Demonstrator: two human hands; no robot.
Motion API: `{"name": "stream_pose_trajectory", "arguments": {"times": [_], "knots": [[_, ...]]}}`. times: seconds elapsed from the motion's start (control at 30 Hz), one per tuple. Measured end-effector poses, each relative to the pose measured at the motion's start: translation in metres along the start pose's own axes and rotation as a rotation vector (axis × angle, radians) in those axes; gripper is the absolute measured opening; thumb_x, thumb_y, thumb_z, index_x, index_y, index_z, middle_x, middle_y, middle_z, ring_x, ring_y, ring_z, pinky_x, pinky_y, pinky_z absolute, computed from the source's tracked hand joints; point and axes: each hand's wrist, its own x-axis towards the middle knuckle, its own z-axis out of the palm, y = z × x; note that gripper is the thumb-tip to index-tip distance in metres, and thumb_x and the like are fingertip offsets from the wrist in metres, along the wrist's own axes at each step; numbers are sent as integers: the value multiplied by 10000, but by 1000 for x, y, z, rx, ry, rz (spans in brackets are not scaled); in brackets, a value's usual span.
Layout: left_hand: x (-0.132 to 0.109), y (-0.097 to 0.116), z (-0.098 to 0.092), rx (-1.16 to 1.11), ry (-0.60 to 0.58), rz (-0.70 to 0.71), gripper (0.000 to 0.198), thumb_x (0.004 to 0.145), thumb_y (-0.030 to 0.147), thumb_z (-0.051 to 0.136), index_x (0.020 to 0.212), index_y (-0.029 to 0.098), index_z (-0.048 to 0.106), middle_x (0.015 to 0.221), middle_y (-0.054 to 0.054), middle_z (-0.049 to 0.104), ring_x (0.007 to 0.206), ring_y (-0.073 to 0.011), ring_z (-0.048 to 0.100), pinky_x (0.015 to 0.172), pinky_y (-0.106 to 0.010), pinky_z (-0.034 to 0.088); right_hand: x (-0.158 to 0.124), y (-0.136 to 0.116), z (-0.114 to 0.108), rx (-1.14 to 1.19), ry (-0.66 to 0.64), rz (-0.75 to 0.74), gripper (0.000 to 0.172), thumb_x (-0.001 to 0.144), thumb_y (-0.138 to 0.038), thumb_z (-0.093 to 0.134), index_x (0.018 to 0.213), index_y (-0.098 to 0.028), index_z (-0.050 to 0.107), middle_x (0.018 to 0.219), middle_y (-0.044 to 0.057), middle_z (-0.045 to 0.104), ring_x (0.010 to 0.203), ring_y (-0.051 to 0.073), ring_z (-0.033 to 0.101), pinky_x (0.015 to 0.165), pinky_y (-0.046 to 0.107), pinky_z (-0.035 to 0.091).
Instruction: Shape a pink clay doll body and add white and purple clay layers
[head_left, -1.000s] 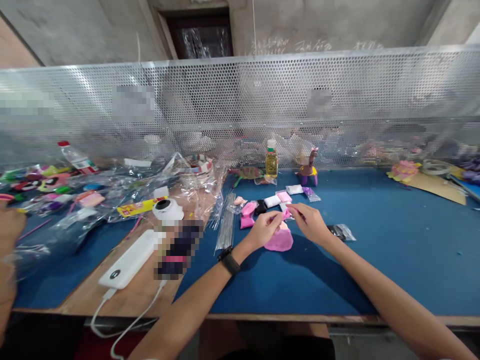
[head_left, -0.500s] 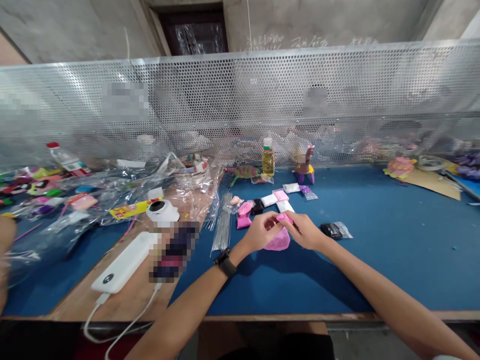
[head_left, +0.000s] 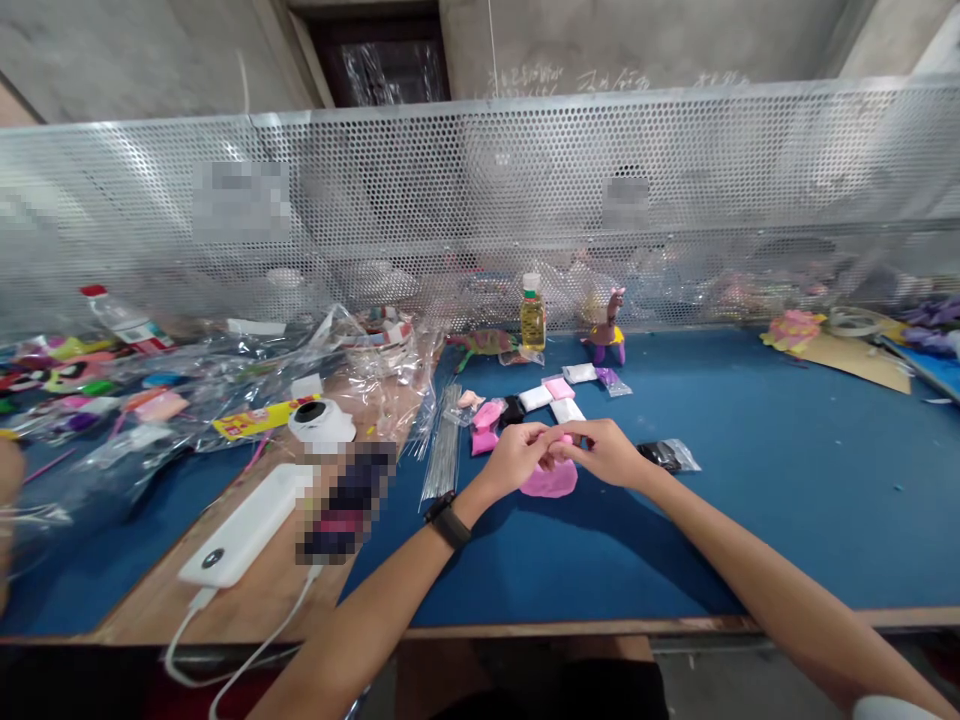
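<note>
My left hand (head_left: 519,460) and my right hand (head_left: 606,452) meet over the blue table (head_left: 780,500), their fingertips closed on a small lump of pink clay (head_left: 566,440). Fingers cover most of the lump. Below them a flat pink piece (head_left: 550,480) lies on the table. Small packets stand just beyond my hands: pink (head_left: 484,441), black (head_left: 513,410) and white (head_left: 535,398). To the right of my right hand rests a black packet (head_left: 660,456) in clear plastic.
A bundle of thin wires (head_left: 444,450) lies left of my hands. Farther left are a white power bank (head_left: 244,525) with a cable and a white camera (head_left: 322,424). At the back stand a yellow liquid bottle (head_left: 532,320) and a clay figure (head_left: 606,335).
My fingers have drawn closer together around the pink lump, which shows less now. My right hand has turned slightly over it. The whole view has shifted a little.
</note>
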Motion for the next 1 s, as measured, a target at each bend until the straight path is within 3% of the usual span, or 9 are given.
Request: {"name": "stream_pose_trajectory", "arguments": {"times": [0.13,0.27,0.33,0.43,0.6,0.7,0.8,0.9,1.0], "knots": [[0,0,1,23,11,53,511,946,570,520,1012,100,707,816,-93,735,661,-170,674,650,-276,550,3,14,-2,75,89,101,351,983,-439,529,1083,-174,736,756,26,717,615,138,600,584,234,438],[0,0,3,15,-14,95,507,973,520,504,1283,136,622,1025,-120,745,824,-191,711,781,-308,561,3,29,3,43,209,145,410,1005,-451,466,1217,-169,675,1018,110,739,819,209,673,708,310,517],[0,0,2,-36,-17,74,504,958,513,540,1290,137,585,1018,-124,746,761,-177,710,760,-311,566,2,27,5,48,214,134,435,1023,-450,420,1304,-181,615,1173,132,697,983,237,661,841,368,526],[-1,-2,-1,-112,-34,40,460,896,513,644,1147,135,569,859,-86,745,633,-152,686,658,-277,556,-2,12,6,142,97,94,440,1038,-433,396,1398,-209,515,1286,112,631,1163,248,590,1002,423,470],[-2,-1,-6,-153,-76,-1,487,795,583,725,927,154,536,661,-17,675,527,-137,640,540,-238,513,-7,-9,4,202,-122,2,475,1009,-410,489,1436,-210,438,1158,91,629,973,218,602,858,360,509],[-3,-1,-4,-153,-43,-21,505,772,573,751,938,193,463,591,47,616,450,-106,567,460,-198,448,-7,-3,7,22,-128,-42,447,950,-410,597,1332,-191,518,1038,75,616,825,192,567,748,322,490],[-4,-2,-1,-76,14,-64,496,791,568,734,965,209,440,559,87,555,411,-88,515,409,-171,383,-7,9,13,-133,-100,-55,294,1000,-403,515,1190,-188,580,966,66,611,789,182,563,721,302,468],[-4,0,3,-24,17,-136,478,844,616,644,986,175,522,661,28,618,494,-112,595,466,-206,471,-9,15,14,-264,-73,-65,275,1031,-414,451,1077,-190,603,921,62,616,762,178,569,662,273,446],[-4,3,4,-72,-95,-109,498,866,602,624,1013,126,629,796,-47,683,657,-152,675,619,-261,560,-10,14,10,-338,-35,-119,284,1028,-398,462,1190,-215,608,966,76,645,839,194,606,652,261,450]]}}
